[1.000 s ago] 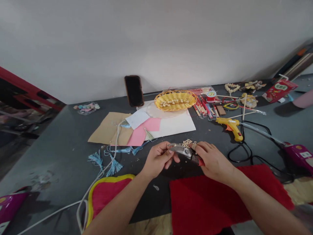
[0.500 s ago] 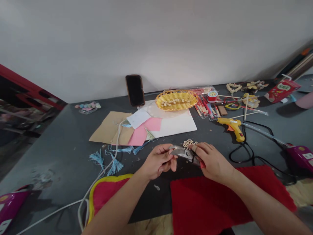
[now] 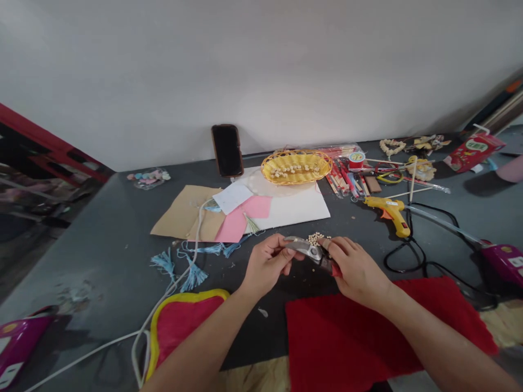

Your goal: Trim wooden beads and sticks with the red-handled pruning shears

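My right hand (image 3: 359, 269) is wrapped round the handle of a pair of pruning shears (image 3: 307, 250), whose red grip shows below the palm. The metal blades point left, to the fingertips of my left hand (image 3: 266, 264). That hand is closed in a pinch at the blade tips; whatever is between its fingers is too small or hidden to name. Just behind the shears lies a small pile of pale beads (image 3: 315, 238), partly covered by my right fingers. A yellow woven basket (image 3: 296, 177) with more small pale pieces stands farther back.
A yellow glue gun (image 3: 390, 212) with a black cord lies to the right. Red felt (image 3: 359, 337) covers the front right. Blue tassels (image 3: 194, 276), a white cable (image 3: 198, 234) and pink paper (image 3: 232, 226) lie left. A phone (image 3: 227, 151) leans on the wall.
My left fingers have curled in closer at the blade tips, and the lower fingers have drawn up. The shears' blades have tilted slightly. My right hand has stayed nearly in place.
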Motion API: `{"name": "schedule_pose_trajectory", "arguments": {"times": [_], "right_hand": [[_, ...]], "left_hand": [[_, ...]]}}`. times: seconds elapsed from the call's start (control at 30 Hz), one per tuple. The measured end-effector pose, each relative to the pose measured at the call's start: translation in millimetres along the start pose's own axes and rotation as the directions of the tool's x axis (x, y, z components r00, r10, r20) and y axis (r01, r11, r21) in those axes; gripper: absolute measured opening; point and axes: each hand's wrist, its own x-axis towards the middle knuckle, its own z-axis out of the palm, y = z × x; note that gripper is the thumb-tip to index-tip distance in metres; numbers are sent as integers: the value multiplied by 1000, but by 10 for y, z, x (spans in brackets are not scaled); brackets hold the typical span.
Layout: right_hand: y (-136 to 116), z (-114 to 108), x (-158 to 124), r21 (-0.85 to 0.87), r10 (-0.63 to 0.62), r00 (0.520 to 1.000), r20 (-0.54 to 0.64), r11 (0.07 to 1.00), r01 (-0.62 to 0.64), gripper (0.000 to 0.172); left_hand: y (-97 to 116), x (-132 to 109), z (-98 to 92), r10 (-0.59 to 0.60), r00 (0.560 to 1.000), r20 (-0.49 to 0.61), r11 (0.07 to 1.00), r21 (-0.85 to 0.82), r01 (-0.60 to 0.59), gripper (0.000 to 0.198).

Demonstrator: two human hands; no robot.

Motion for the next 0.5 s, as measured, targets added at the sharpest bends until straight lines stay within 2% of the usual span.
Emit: {"name": "schedule_pose_trajectory", "arguments": {"times": [0.07,0.27,0.5], "right_hand": [[-4,-1,-3,-4,-8,1000,6,1000,8,58],[-5,-1,-6,19,-32,999,25,999,31,58],[-63,9,-36,-12,10,999,36,1000,-9,51]], "left_hand": [[6,-6,-3,0,1000,25,1000,-13,0,28],[-1,9,-26,-82,985,151,976,-189,110,30],[6,10,-26,-92,981,170,964,-230,130,29]]}}
